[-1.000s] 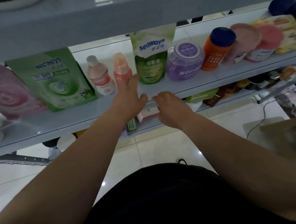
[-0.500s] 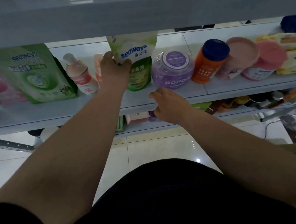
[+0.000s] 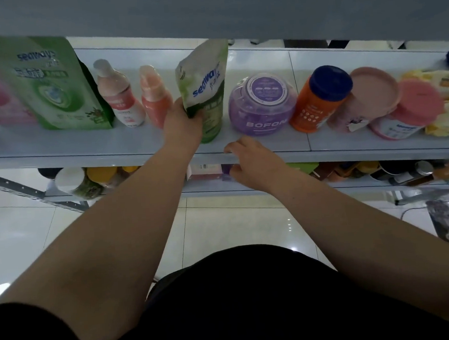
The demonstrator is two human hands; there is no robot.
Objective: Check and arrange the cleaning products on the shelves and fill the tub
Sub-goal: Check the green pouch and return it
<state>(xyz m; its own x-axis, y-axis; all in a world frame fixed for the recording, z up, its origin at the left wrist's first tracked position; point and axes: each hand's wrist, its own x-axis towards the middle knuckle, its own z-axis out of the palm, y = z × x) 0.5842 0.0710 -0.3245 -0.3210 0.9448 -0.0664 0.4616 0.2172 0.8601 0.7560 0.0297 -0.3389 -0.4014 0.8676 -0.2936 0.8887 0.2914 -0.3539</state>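
Head-worn wide view, facing forward-down, close to shelf (image 3: 70,146)

Both bare arms reach forward; left grip (image 3: 184,126) clasps a pouch (image 3: 204,86), right grip (image 3: 254,162) hangs loosely curled.

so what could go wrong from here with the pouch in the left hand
1. The left hand grips the green pouch only by its lower left edge, and the pouch is tilted, so it could sag or slip.
2. The hand sits right beside the pink bottle, so pulling out may knock it over.
3. The pouch top is close under the upper shelf and could catch.
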